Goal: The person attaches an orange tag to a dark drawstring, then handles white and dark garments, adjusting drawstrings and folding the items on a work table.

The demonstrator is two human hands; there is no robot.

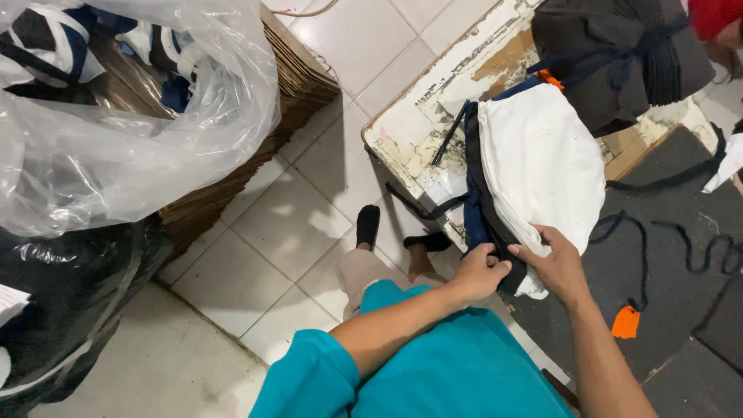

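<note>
A stack of folded cloth pieces, white (542, 162) on top with navy and black layers (481, 209) below, lies on a worn white table (418, 139). My left hand (478, 272) pinches the dark lower layers at the stack's near edge. My right hand (553, 263) rests on the white cloth's near corner, fingers curled over the edge. Teal sleeves cover my upper arms.
A clear plastic bag (131, 131) of dark and white garments sits at left over a stack of brown cardboard (294, 85). Black fabric bundle (619, 54) lies at the table's far end. Dark mats (681, 310), black straps (696, 248) and an orange tag (625, 322) lie at right. Tiled floor below.
</note>
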